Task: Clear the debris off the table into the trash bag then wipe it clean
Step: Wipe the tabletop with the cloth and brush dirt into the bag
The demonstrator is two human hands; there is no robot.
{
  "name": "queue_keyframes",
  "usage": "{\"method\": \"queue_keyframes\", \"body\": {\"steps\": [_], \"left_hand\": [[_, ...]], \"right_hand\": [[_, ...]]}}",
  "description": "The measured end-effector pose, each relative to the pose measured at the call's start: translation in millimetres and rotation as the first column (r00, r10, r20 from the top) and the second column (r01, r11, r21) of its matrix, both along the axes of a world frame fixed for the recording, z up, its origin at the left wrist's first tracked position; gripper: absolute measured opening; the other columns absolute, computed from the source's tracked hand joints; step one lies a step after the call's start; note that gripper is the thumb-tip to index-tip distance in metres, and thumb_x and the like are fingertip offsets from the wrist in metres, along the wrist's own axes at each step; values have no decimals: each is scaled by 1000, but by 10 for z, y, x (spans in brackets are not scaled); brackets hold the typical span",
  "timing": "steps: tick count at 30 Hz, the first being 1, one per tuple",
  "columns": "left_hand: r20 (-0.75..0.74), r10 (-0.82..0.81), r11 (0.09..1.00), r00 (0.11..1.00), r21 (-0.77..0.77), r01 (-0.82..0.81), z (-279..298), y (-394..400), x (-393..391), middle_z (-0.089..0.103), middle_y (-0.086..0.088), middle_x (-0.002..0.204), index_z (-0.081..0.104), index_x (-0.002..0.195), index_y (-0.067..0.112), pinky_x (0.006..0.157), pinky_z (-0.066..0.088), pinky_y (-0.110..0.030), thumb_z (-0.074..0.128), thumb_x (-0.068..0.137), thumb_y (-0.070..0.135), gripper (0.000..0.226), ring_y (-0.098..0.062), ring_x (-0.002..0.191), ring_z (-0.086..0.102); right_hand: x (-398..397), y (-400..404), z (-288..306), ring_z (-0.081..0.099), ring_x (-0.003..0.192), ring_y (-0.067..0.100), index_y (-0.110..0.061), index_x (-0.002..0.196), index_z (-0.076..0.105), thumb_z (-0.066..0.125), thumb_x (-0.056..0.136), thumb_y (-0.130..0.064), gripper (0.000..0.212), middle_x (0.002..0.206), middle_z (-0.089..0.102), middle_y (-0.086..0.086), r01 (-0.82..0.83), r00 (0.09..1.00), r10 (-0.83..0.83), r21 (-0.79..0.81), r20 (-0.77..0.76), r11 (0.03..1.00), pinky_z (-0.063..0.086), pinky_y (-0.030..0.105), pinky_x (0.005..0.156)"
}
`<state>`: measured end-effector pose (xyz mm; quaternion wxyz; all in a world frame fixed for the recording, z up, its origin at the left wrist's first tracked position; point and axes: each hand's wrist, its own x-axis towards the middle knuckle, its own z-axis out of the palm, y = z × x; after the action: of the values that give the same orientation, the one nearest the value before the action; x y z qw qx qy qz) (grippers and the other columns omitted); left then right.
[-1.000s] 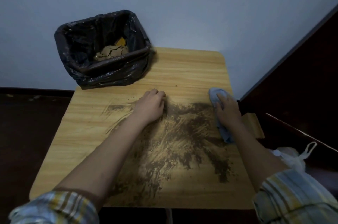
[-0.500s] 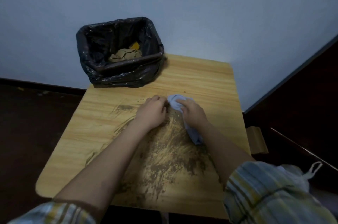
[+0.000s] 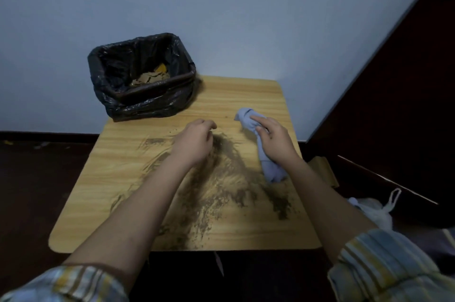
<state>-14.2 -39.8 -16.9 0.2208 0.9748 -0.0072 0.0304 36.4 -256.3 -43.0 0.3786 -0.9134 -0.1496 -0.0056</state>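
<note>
At the far left corner of the wooden counter (image 3: 246,94) stands one bin lined with a black trash bag (image 3: 145,80), against the pale wall (image 3: 221,6). Inside it lie a few brown scraps and one yellow piece. Nothing lies between the bag and the hands except bare wood and thin smears.

One broad patch of dark debris (image 3: 221,191) spreads across the counter's middle, streaked from near the hands down toward the near edge, with a smaller smudge to the left and a darker trail on the right.

Two bare forearms reach in from the near edge, each with a plaid sleeve pushed up. The left hand (image 3: 194,141) hovers low over the far end of the debris, back upward, fingers loosely curled, and its grip holds nothing that I can see. Just beside it, the right hand (image 3: 273,139) lies on one blue cloth (image 3: 261,144), with the forefinger stretched along the top and the other fingers wrapped over the bunched fabric, pressing it to the counter. The cloth runs out past the fingertips and trails back under the wrist to the edge of the debris.

Right of the counter stands dark wooden furniture (image 3: 394,104), and low beside it one white plastic bag (image 3: 376,210).
</note>
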Motion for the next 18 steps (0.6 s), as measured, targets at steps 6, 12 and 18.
{"method": "queue_keyframes", "body": {"steps": [6, 12, 18], "left_hand": [[65, -56, 998, 996, -31, 58, 90, -157, -157, 59, -8, 119, 60, 119, 14, 90, 46, -39, 44, 94, 12, 30, -28, 114, 51], [81, -84, 994, 993, -56, 89, 36, -268, -330, 61, -6, 114, 62, 116, 17, 87, 49, -39, 46, 94, 15, 27, -25, 107, 55], [55, -140, 985, 989, -90, 144, -45, -313, -442, 61, -8, 114, 61, 116, 14, 88, 47, -38, 47, 94, 16, 26, -27, 107, 56]], "right_hand": [[-329, -406, 176, 52, 122, 26, -12, 134, 57, 44, 102, -13, 34, 135, 55, 11, 105, 992, -107, 34, 71, 994, 41, 31, 97], [-743, -758, 58, 52, 120, 24, -13, 135, 55, 43, 102, -15, 35, 134, 55, 10, 214, 977, -214, 8, 14, 977, 41, 30, 95], [-1053, -932, -228, 47, 126, 24, -12, 138, 52, 40, 103, -15, 36, 141, 49, 10, 312, 949, -315, -71, -29, 947, 35, 24, 94]]}}
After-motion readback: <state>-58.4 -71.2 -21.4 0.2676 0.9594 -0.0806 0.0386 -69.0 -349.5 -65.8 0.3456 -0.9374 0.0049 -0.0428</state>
